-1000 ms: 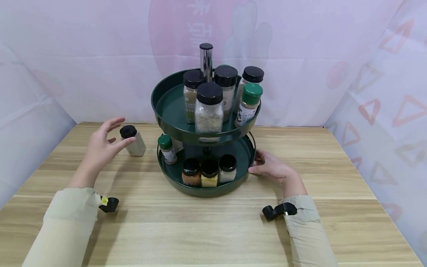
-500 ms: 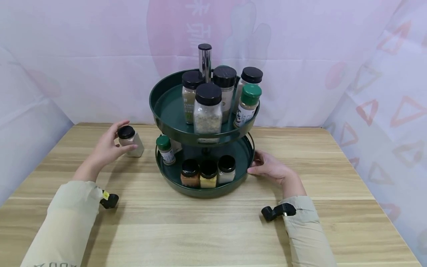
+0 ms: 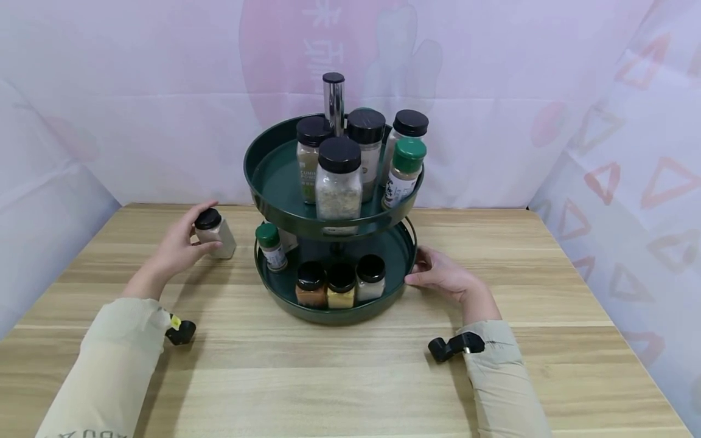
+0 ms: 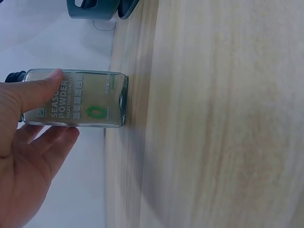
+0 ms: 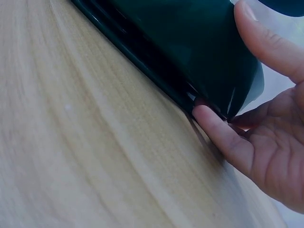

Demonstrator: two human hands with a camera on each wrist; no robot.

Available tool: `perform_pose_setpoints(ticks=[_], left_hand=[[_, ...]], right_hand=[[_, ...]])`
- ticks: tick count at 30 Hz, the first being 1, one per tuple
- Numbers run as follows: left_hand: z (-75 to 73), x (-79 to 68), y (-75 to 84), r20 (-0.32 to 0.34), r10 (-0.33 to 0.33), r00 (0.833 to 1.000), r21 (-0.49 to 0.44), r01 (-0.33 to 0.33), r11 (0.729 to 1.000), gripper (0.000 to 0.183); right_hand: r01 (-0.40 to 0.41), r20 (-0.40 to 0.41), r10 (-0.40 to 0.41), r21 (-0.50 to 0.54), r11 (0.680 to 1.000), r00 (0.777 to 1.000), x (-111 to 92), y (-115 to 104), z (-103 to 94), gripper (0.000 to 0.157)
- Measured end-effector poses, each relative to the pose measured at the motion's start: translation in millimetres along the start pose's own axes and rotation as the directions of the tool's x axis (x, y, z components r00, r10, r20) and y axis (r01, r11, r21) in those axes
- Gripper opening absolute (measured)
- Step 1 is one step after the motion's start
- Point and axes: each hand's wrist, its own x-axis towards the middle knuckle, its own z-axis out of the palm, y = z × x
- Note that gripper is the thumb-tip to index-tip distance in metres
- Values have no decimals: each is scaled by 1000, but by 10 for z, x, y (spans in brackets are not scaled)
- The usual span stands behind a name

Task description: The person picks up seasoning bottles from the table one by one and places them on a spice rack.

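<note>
My left hand [image 3: 181, 246] has its thumb and fingers around a square glass spice jar [image 3: 217, 238] with a black lid. In the left wrist view this jar [image 4: 80, 99] shows pale powder and a label with "POWDER" on it; its base is at the tabletop. At the middle stands a dark green two-tier turntable [image 3: 334, 316]. My right hand [image 3: 443, 275] holds the right side of its lower tray. The right wrist view shows the thumb on the tray's wall [image 5: 190, 42] and another finger at its bottom edge.
The upper tray [image 3: 274, 164] bears several tall jars, including a green-capped bottle [image 3: 402, 173], around a chrome post [image 3: 334, 103]. Below are three small black-lidded jars [image 3: 341, 286] and another green-capped bottle [image 3: 271, 246]. A printed cloth [image 3: 164, 121] hangs behind the wooden table [image 3: 306, 377].
My left hand has moved in around the black-lidded jar and closed its fingers on it. The right hand stays at the lower tray's side. The head view has shifted slightly.
</note>
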Motion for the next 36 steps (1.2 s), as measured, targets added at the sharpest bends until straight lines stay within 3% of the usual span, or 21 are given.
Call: perform_pose_setpoints(ticks=[10,24,32,36], left_hand=[[18,8,5,-78,55,995,47,-52,998,73],[26,-97,8,-145,35,989,73,-24,997,70],[0,-184,96,-170,19,985,78,-6,997,70],[-18,-263,156,-205,48,977,104,-27,994,69]], right_hand=[[8,-7,-8,-6,1000,1000,8,-9,-22,79],[16,-2,-16,4,1000,1000,10,17,-13,77],[13,1,-13,-1,1000,1000,11,32,-16,80],[5,0,-5,5,1000,1000,4,19,-6,80]])
